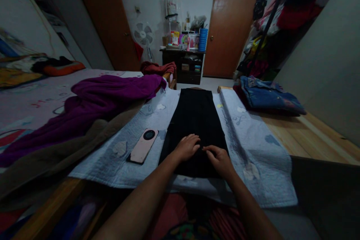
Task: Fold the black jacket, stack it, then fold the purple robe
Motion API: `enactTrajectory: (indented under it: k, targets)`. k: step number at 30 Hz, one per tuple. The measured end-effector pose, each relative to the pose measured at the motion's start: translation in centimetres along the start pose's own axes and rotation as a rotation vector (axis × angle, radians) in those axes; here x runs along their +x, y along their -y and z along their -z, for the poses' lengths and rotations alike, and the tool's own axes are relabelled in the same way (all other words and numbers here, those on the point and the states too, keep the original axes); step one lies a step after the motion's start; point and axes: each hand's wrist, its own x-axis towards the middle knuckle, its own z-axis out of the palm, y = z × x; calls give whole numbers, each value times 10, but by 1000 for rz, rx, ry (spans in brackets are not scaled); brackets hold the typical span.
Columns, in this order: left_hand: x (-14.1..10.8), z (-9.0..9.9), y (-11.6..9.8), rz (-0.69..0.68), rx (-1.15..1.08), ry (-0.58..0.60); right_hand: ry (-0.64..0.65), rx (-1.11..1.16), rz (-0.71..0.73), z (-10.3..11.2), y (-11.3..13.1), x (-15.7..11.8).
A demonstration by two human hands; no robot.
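Observation:
A black garment (194, 114) lies flat and lengthwise on a light blue patterned cloth (253, 146). My left hand (188, 147) rests on the garment's lower part, palm down, with its fingers spread a little. Just to its right, my right hand (218, 157) is over the same garment, thumb and forefinger pressed together in a pinch; what they hold, if anything, is too small to make out. The two hands are close but apart. A pink phone (143, 146) with a round black camera lies on the cloth, left of the garment.
A purple blanket (104, 95) and a brown one (95, 135) lie along the bed at left. Folded denim clothes (267, 95) sit on a wooden board (317, 138) at right. Farther back are a fan (143, 34) and a dark shelf (182, 65) with goods on it.

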Motion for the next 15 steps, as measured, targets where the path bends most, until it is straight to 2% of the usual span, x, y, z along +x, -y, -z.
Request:
enactTrajectory:
  k: [3, 8, 12, 15]
  targets:
    - [-4, -1, 1, 1, 14, 7, -111, -185, -20, 4, -18, 7]
    - [-7, -1, -6, -30, 43, -55, 5, -482, -41, -8, -37, 5]
    - [-10, 3, -19, -137, -25, -84, 30, -432, -27, -9, -38, -1]
    - [-14, 11, -27, -157, -98, 14, 37, -300, -14, 0, -41, -5]
